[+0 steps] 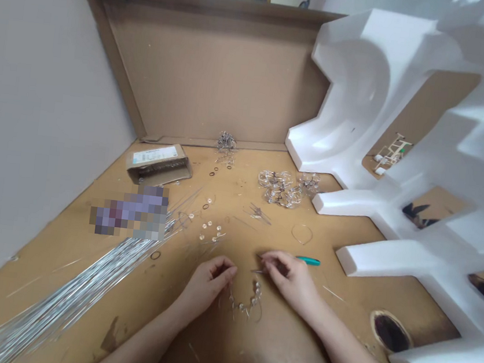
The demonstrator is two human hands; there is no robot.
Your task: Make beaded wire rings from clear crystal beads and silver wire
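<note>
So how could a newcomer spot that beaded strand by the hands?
On the brown tabletop, find the person's left hand and right hand. Between and just below them in the picture is the beaded strand, curving like a U. Unlike the loose beads and bunched clusters farther back, its clear beads follow one open curve.

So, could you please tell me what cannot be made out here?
In the head view:
Purple item: details lost to pixelation.
Green-handled tool: middle hidden by the right hand.
Left hand: whether it grips the beaded wire, too small to tell.
White moulded packaging: cut off by the right edge.
</note>
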